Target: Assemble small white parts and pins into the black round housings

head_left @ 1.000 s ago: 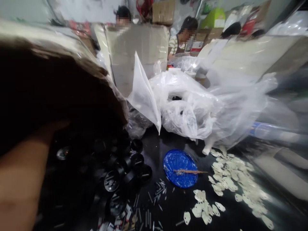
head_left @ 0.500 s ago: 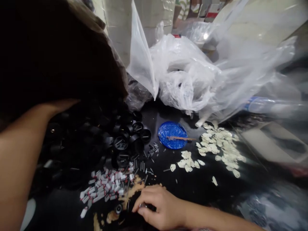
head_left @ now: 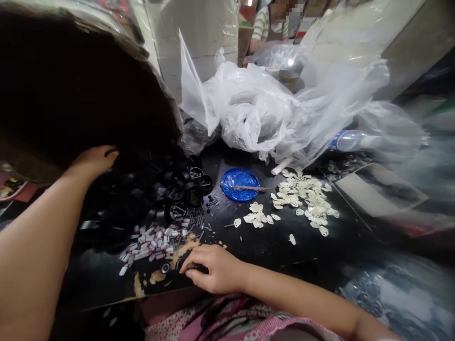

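My left hand reaches into shadow at the back of a heap of black round cups. Its fingers are curled, and whatever they hold is lost in the dark. Near the table's front edge my right hand rests with fingers and thumb closed; a small dark thing seems to be between them, too unclear to name. Just left of that hand lies a small black ring-shaped part. White-and-grey small cylinders with red bands form a pile between the hands, beside thin metal pins.
A blue round lid with a thin wooden stick lies mid-table. Cream flat tabs are scattered to its right. Crumpled clear plastic bags and a bottle stand behind. A large dark box opening overhangs the left. Another person is beyond.
The view has shifted, bringing the table's front edge and pink patterned clothing into sight. More of my left hand now shows by the black cups. My right hand stays closed near the ring-shaped part.
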`<state>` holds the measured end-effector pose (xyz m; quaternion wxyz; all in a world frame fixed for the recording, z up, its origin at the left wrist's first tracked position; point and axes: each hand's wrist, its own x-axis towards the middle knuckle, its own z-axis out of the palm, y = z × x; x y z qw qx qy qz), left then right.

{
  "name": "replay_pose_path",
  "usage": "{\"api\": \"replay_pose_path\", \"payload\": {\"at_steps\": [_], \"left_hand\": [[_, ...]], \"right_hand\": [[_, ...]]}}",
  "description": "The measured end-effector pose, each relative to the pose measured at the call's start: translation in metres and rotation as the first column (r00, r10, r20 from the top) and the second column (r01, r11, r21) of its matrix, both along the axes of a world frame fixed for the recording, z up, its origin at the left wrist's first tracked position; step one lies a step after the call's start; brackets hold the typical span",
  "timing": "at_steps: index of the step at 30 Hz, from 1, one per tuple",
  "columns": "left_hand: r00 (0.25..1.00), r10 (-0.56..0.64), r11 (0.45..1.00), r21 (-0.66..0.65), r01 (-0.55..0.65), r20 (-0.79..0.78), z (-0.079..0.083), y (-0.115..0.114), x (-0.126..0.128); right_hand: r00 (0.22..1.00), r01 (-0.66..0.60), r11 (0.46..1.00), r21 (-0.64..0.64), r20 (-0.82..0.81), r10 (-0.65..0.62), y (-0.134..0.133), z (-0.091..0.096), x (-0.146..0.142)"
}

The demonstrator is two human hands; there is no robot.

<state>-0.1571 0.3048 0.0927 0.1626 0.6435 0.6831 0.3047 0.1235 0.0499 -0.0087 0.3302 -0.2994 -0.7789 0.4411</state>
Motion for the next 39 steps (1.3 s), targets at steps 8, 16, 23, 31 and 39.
{"api": "replay_pose_path", "payload": {"at_steps": [8,16,23,31,39], "left_hand": [[0.962,-0.272,0.931,0.245,0.272,-0.037,-0.016,-0.133,0.104],[0.806,-0.59,0.8,0.167,0.576,0.044,-0.092,-0.165,0.197],[0.721,-0.662,0.716,0.109,0.689,-0.206,-0.107,-0.147,0.211],[0.668,-0.605,0.713,0.077,0.696,-0.433,-0.11,-0.144,0.214],[0.554,-0.671,0.634,0.004,0.773,-0.493,-0.101,-0.147,0.21]], "right_hand": [[0.995,0.102,0.992,-0.079,0.018,-0.101,-0.016,0.002,0.018],[0.993,0.107,0.994,-0.03,-0.042,-0.108,-0.015,-0.001,0.019],[0.995,0.069,0.994,-0.081,-0.064,-0.074,-0.01,-0.003,0.019],[0.985,0.077,0.996,-0.043,-0.15,-0.083,-0.006,-0.003,0.018],[0.988,0.078,0.996,-0.042,-0.129,-0.083,-0.005,-0.001,0.02]]}}
